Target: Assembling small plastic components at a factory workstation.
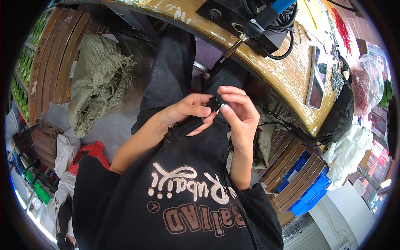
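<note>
We note the left hand point(187, 109) closed around a black part point(185, 127), which sits near mid-view, above the lap, its upper end at the thumb and fingertips. The right hand point(241, 114) comes in from 3 o'clock, thumb and fingers curled narrowly beside that end; the detail is small, so we cannot tell whether they pinch anything. Taking the part as dial centre, we record a soldering iron point(254, 31) at 1 o'clock, a phone point(317, 78) on the table point(287, 79) at 2, a blue crate point(311, 195) at 4, a red stool point(95, 151) at 8 and a greenish sack point(96, 77) at 10.
</note>
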`<state>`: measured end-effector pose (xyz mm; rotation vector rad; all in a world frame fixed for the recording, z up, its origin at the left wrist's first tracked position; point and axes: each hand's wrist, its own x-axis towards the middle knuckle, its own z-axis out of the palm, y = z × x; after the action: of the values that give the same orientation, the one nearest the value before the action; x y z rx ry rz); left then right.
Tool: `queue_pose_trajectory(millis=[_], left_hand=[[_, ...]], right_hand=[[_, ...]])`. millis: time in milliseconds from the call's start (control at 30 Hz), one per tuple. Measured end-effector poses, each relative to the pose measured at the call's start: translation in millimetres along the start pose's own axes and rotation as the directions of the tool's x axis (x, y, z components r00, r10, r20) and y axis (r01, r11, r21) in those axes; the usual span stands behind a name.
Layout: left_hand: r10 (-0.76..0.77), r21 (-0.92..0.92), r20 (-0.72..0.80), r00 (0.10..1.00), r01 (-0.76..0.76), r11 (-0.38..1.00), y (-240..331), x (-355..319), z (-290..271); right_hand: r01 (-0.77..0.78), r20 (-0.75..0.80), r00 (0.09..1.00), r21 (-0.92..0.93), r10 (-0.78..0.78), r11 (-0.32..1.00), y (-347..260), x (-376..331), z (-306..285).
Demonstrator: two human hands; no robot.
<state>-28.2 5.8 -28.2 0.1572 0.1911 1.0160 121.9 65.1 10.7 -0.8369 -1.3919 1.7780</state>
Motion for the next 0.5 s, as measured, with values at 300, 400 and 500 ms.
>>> queue_pose_trajectory(millis=[300, 400, 500], left_hand=[[0.684, 0.866, -0.303, 0.664, -0.108, 0.488, 23, 16, 19], [0.785, 0.939, -0.258, 0.564, -0.044, 0.34, 24, 23, 19], [0.791, 0.959, -0.234, 0.566, 0.004, 0.282, 24, 26, 19]], right_hand=[[-0.291, 0.068, 0.956, 0.092, 0.285, 0.952, 6, -4, -1], [-0.41, 0.171, 0.906, 0.119, 0.388, 0.904, 8, -6, 4], [-0.447, 0.195, 0.886, 0.12, 0.421, 0.887, 8, -6, 12]])
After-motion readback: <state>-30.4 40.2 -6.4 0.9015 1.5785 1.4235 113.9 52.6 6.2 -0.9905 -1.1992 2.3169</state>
